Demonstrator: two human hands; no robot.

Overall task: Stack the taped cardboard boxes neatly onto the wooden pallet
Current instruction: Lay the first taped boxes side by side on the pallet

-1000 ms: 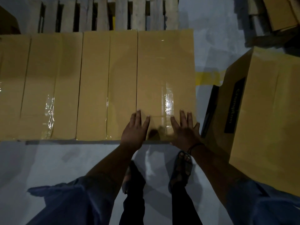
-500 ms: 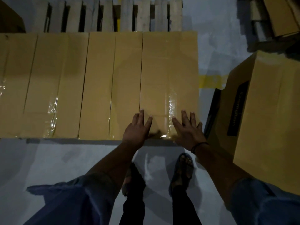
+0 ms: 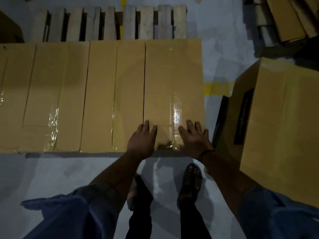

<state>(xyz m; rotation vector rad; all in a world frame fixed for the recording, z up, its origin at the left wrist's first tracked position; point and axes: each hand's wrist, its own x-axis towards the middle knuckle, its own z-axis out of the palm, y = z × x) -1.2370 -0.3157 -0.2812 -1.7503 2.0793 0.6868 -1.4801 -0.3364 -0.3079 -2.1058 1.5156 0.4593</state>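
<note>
Left hand [image 3: 141,140], right hand [image 3: 193,138]: flat, fingers straight, palms down on the near end of box [image 3: 172,80], one each side of tape [image 3: 176,114]. No grip, nothing held.

Box: at 12 to 1 o'clock, last in a row of three on pallet [image 3: 110,23], tight against middle box [image 3: 115,94]. Bare pallet beyond at 12.

Risks, judged from here:
- Flat palms only, so no control of yaw. Could swing the far end toward 1 o'clock and open the seam with middle box.
- Support under the 6 o'clock edge not visible. Leaning weight there could tip or crush that end.
- Glossy tape beside the fingers: slip likely if pressed hard.
- Next box [image 3: 284,118] at 3 o'clock, close to right arm: easy to knock when turning for it.
- Dim light: small misalignment hard to spot, then copied into any layer above.
</note>
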